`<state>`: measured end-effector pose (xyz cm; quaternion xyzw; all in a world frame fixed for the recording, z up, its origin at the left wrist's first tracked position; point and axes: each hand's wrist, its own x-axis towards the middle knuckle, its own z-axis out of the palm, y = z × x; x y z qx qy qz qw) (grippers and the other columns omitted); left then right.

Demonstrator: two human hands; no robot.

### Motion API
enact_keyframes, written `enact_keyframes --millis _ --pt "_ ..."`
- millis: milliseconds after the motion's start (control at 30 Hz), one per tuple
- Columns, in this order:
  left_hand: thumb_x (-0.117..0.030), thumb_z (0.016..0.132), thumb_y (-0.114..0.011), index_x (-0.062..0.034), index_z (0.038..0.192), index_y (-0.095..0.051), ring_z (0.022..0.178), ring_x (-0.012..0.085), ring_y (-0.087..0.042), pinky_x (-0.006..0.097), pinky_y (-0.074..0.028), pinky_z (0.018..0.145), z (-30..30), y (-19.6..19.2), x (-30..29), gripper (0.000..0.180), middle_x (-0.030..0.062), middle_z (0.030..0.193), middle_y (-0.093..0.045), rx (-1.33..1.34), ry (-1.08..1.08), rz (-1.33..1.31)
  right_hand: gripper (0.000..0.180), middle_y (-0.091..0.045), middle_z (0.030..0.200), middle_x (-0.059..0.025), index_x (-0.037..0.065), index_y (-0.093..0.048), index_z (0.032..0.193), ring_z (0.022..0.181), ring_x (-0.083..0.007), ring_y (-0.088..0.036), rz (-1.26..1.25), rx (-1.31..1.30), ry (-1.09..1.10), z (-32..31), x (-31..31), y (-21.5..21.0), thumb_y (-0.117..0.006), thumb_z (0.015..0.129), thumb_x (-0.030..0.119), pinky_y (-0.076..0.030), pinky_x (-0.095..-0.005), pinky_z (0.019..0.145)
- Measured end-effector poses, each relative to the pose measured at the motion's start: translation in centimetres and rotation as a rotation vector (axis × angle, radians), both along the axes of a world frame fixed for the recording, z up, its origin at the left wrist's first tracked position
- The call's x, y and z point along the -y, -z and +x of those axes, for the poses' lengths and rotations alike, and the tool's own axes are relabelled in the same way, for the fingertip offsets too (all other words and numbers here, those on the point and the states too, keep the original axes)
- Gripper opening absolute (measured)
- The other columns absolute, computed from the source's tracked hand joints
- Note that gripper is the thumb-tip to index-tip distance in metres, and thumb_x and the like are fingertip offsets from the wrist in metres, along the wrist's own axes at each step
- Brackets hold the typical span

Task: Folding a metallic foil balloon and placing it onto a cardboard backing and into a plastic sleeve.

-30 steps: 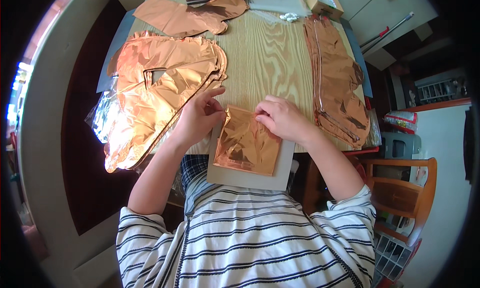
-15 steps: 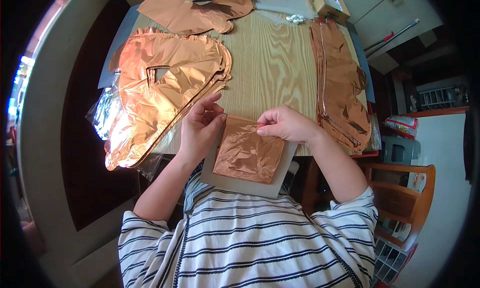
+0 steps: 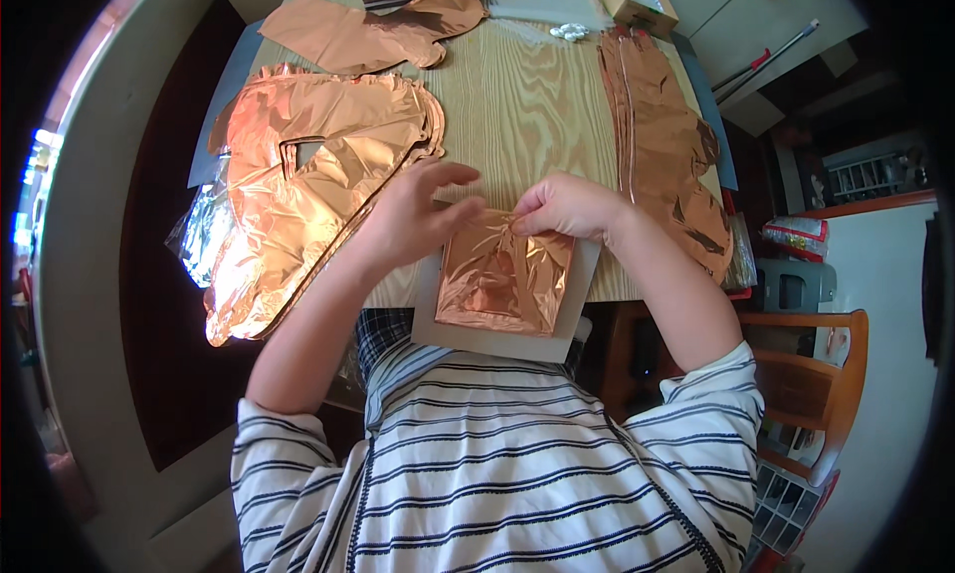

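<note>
A copper-coloured foil balloon (image 3: 505,289), folded into a flat, wrinkled square, lies on a grey card (image 3: 425,319) that juts past the table's near edge toward my body. My right hand (image 3: 567,207) pinches the top edge of the folded foil near its middle. Over the upper left corner of the foil, my left hand (image 3: 426,207) is held with its fingers apart and nothing between them. Whether its thumb touches the foil, I cannot tell.
Unfolded copper foil balloons (image 3: 333,195) lie stacked at the left of the wooden table (image 3: 527,105), with another foil balloon (image 3: 343,38) behind. A long foil stack (image 3: 657,135) lines the right side. Farther back are a small white bundle (image 3: 570,32) and a cardboard box (image 3: 647,11). A wooden chair (image 3: 841,394) stands at right.
My left hand has let go of the foil's upper left corner, opened and moved right over its top edge. The right hand keeps its pinch; foil and card have turned slightly and shifted away from my body.
</note>
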<state>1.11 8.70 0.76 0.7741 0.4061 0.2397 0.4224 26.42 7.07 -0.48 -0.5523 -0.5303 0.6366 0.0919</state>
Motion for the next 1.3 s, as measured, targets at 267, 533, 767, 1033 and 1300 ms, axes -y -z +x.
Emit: enact_keyframes --millis 267,533,767,1033,1300 --pt "-0.027 0.091 -0.072 -0.0030 0.100 -0.077 0.076 0.0180 -0.070 0.034 -0.054 0.070 3.5 -3.1 -5.0 0.026 0.0102 0.079 -0.073 -0.398 0.515 -0.217 0.019 -0.072 0.081 -0.0016 -0.005 -0.076 0.101 0.072 -0.0068 -0.060 0.124 0.150 -0.120 -0.3 -0.2 -2.6 -0.076 0.088 0.009 -0.048 -0.0252 0.067" --pt "-0.023 0.093 -0.069 -0.0004 0.103 -0.076 0.090 0.0159 -0.071 0.033 -0.055 0.081 -1.0 -3.4 -6.0 0.025 0.0105 0.096 -0.077 -0.447 0.430 -0.207 0.020 -0.072 0.083 -0.0016 -0.005 -0.075 0.102 0.072 -0.0076 -0.062 0.099 0.065 -0.067 1.4 0.5 -1.6 -0.076 0.090 0.011 -0.050 -0.0245 0.068" --pt "-0.034 0.096 -0.069 -0.0030 0.130 -0.065 0.094 0.0180 -0.068 0.033 -0.054 0.084 0.5 -2.8 -3.3 0.046 0.0130 0.111 -0.072 -0.288 0.142 -0.173 0.015 -0.071 0.081 -0.0004 -0.002 -0.075 0.099 0.068 -0.0064 -0.061 0.070 0.024 -0.037 1.3 -0.5 -1.0 -0.075 0.092 0.011 -0.049 -0.0232 0.062" --pt "-0.019 0.101 -0.066 -0.0005 0.117 -0.062 0.090 0.0058 -0.062 0.026 -0.052 0.079 -0.5 3.8 0.3 0.024 0.0022 0.102 -0.071 0.292 -0.034 -0.542 0.014 -0.066 0.075 0.0027 0.000 -0.074 0.098 0.061 -0.0048 -0.055 0.022 -0.051 -0.029 1.8 -0.5 -0.7 -0.073 0.094 0.013 -0.045 -0.0224 0.058" --pt "-0.013 0.104 -0.059 0.0015 0.113 -0.061 0.087 0.0066 -0.063 0.024 -0.052 0.078 0.6 4.9 0.9 0.017 0.0032 0.099 -0.070 0.381 -0.209 -0.491 0.015 -0.070 0.083 -0.0018 -0.001 -0.074 0.097 0.073 -0.0086 -0.061 -0.013 -0.062 0.054 1.2 -1.0 -0.4 -0.077 0.090 0.012 -0.050 -0.0248 0.069"
